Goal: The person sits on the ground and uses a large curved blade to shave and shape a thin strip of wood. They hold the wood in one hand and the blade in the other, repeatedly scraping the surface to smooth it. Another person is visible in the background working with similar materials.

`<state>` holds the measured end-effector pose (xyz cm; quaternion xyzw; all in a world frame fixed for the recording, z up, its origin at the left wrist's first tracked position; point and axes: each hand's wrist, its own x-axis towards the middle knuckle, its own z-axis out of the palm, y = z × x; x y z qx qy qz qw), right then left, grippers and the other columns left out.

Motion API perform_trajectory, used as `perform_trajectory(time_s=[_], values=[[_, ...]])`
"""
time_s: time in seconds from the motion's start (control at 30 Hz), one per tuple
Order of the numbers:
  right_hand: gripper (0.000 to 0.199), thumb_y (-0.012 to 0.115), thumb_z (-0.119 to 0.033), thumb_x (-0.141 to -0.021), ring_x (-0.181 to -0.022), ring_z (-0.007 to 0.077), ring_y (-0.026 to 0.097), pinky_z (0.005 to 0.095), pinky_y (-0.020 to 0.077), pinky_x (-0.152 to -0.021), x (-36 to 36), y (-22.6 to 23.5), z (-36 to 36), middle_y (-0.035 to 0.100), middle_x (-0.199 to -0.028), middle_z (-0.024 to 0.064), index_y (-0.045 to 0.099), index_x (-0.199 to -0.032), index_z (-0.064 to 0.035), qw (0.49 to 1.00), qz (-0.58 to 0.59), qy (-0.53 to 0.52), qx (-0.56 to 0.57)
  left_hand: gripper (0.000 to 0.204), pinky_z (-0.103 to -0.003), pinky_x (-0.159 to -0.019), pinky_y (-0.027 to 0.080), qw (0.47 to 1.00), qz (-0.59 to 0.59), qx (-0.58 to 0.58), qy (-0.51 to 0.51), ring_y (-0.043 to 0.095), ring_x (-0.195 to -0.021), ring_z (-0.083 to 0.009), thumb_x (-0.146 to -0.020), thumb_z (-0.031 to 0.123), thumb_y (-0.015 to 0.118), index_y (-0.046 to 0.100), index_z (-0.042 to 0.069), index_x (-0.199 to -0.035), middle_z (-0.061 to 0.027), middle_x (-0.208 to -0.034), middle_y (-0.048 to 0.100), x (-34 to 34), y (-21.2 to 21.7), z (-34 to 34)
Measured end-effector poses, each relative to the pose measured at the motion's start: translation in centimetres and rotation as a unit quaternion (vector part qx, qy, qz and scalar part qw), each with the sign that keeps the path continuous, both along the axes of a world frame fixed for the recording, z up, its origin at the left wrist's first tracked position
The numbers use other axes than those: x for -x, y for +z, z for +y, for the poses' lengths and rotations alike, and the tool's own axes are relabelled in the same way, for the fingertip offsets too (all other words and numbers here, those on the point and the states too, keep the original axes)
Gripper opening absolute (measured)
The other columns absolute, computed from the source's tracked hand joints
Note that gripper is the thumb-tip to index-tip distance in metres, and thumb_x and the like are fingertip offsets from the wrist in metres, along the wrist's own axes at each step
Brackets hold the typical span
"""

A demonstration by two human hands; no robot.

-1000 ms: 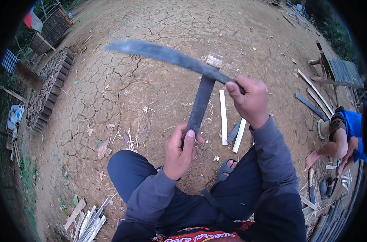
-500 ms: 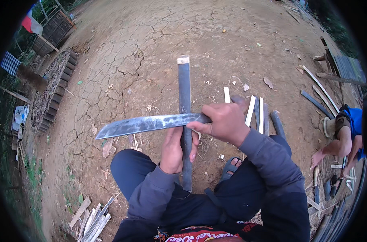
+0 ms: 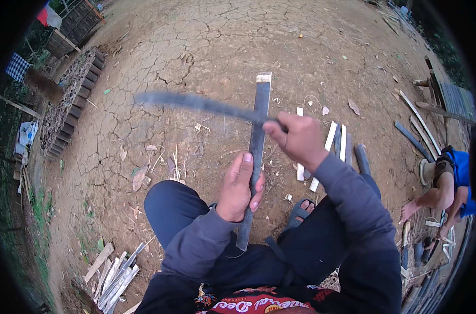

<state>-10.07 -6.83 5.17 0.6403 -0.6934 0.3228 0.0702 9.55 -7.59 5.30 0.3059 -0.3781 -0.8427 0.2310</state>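
Observation:
My left hand (image 3: 238, 189) is wrapped round the lower half of a dark bamboo strip (image 3: 257, 142), thumb lying along its face. The strip stands away from me, its far end pale and whittled, its near end above my lap. In my right hand (image 3: 302, 140) is the handle of a machete, mostly hidden by the fingers. The machete's blade (image 3: 196, 101) points left, blurred by motion, and crosses over the strip above my left hand. Whether the blade touches the strip I cannot tell.
Split bamboo pieces (image 3: 327, 149) lie by my right knee, and a pile of bamboo strips (image 3: 117, 280) lies at the lower left. A person in blue (image 3: 455, 183) squats at the right among bamboo pieces. A planting bed (image 3: 73, 118) edges the cracked ground at left.
The machete has moved up along the strip, away from my left hand. The strip's far end has swung right. My left thumb now shows on the strip's face.

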Motion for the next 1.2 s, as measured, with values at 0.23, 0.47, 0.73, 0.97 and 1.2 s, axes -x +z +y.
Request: perform_trajectory(time_s=[0.23,0.47,0.73,0.97,1.2], values=[[0.059,0.060,-0.064,-0.085,-0.045,0.0210,0.060,0.0364,0.0443,-0.043,-2.8,-0.5,1.6,0.057,-0.053,0.0059,0.057,-0.059,-0.0110,0.986,0.051,0.157,0.010,0.029,-0.024,-0.030,0.033,0.999,-0.010,0.005,0.042,0.037,-0.033,-0.0097,-0.107,0.038,0.033,0.042,0.012,-0.100,-0.0032,-0.064,0.046,-0.9,-1.1,-0.7],[0.056,0.056,-0.059,-0.091,-0.052,0.0315,0.062,0.0419,0.0461,-0.048,2.7,-0.8,-1.8,0.059,-0.057,0.0121,0.062,-0.064,-0.0103,0.999,0.002,-0.014,-0.031,0.031,-0.023,-0.031,0.033,1.000,0.021,-0.002,0.003,0.038,-0.034,-0.0084,-0.107,0.039,0.033,0.042,0.011,-0.098,-0.0024,-0.064,0.045,-1.2,0.2,-0.8],[0.072,0.044,-0.068,-0.093,-0.040,0.0196,0.052,0.0353,0.0427,-0.043,11.3,-1.3,-4.3,0.053,-0.050,0.0080,0.055,-0.060,-0.0057,0.914,-0.347,-0.210,0.010,0.022,-0.025,-0.038,0.042,0.996,0.058,0.037,0.050,0.047,-0.041,-0.0109,-0.106,0.035,0.041,0.041,0.013,-0.108,-0.0049,-0.069,0.053,-1.6,0.3,-0.3],[0.046,0.065,-0.048,-0.091,-0.043,0.0049,0.039,0.0221,0.0338,-0.039,0.6,4.1,-1.0,0.039,-0.058,-0.0072,0.067,-0.093,-0.0025,0.735,-0.651,-0.022,-0.190,0.022,-0.034,-0.086,0.049,0.938,0.083,0.228,0.248,0.063,-0.095,-0.0201,-0.101,0.017,0.052,0.041,0.010,-0.118,-0.0102,-0.104,0.063,-1.3,0.2,-3.9],[0.057,0.069,-0.050,-0.089,-0.046,0.0031,0.036,0.0220,0.0325,-0.042,-4.0,3.5,1.8,0.036,-0.061,-0.0079,0.065,-0.109,0.0031,0.662,-0.695,0.020,-0.280,0.016,-0.031,-0.097,0.043,0.915,0.014,0.305,0.264,0.054,-0.111,-0.0142,-0.092,0.004,0.064,0.056,0.008,-0.105,-0.0083,-0.123,0.055,-0.9,-0.6,-3.8]])
